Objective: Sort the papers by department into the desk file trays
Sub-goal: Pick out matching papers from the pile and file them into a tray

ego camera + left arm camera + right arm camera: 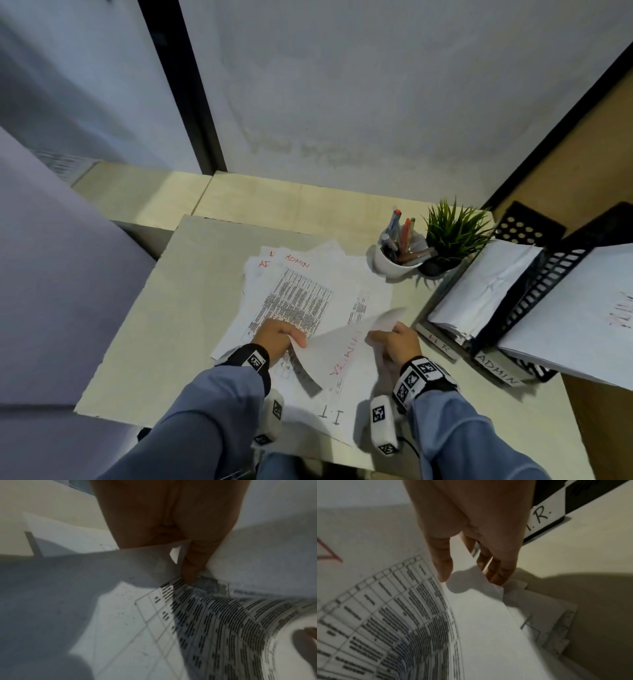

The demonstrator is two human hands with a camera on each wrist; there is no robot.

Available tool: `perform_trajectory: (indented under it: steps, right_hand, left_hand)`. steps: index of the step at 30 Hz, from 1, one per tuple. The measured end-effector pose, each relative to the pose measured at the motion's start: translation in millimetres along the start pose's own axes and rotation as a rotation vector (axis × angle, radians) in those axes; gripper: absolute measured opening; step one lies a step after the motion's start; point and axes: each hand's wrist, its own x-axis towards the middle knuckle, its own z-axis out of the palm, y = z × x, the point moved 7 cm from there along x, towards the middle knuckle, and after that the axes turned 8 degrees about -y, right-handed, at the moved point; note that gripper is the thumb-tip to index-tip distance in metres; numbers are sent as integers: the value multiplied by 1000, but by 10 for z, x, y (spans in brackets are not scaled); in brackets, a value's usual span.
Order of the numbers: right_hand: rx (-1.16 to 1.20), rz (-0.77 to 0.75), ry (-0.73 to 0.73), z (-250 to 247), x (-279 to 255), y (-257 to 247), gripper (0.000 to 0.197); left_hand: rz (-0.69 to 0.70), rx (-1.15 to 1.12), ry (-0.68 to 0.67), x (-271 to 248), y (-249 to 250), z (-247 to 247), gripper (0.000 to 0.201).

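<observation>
A loose pile of printed papers [308, 298] lies on the desk, some marked ADMIN in red; one near the front edge reads I.T. [329, 416]. I hold one sheet [346, 356] bowed up off the pile, red lettering showing through it. My left hand [298, 339] pinches its left edge, thumb [190, 566] on the paper. My right hand [380, 337] pinches the right edge between thumb [443, 568] and fingers [498, 574]. Black trays stand at the right: the H.R. tray [442, 342] and the ADMIN tray [500, 371], both holding white papers.
A white cup of pens [397, 257] and a small green plant [452, 236] stand behind the pile, beside the trays. The H.R. label [542, 515] is just beyond my right hand. Bare desk [164, 325] lies left of the pile. A grey wall closes the back.
</observation>
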Motion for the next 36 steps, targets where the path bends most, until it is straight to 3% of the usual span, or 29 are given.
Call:
perform_trajectory:
  steps: [3,5,7,9,11,14,18,21,24,27,30,33,36]
  right_hand:
    - [12,-17,0,36,12,49,35]
    - [-18,-66,0,65,9,35,38]
    - [-40,-53,-28,103,-40,16,35]
    - [26,-69,-31,121,-104,-7,30]
    - [149,-134,-38,175,-190,-51,35]
    - [253,-165,-38,262,-229,-35,43]
    - [262,-145,-28,289,-203,6,48]
    - [144,-111,-13,222,-146,25,52]
    - [-46,-40,-10,129,-91,46,32]
    - [6,-55,43,44,-89,23,28]
    - [205,-48,72,44,-155,35,27]
    - [358,-84,-3,86,-189,21,27]
    - [280,-18,-26,135,-97,133,22]
  left_hand:
    - [14,-8,108,-70,53,-137,43]
    - [14,133,395,-131,133,-458,33]
    - [-68,339,552,-187,162,-723,20]
    - [-155,364,523,-133,52,-845,40]
    - [-142,311,489,-112,23,-896,51]
    - [-109,323,468,-113,41,-913,42]
    - [-20,392,398,-101,47,-845,10]
    - [76,365,371,-145,55,-769,19]
    - [58,20,368,-214,-65,-739,35]
    - [-20,-156,277,-228,-183,-614,50]
    - [-62,-171,177,-248,-139,-455,41]
    - [-48,-153,106,-304,2,-262,38]
    - [2,-29,293,-280,73,-398,45]
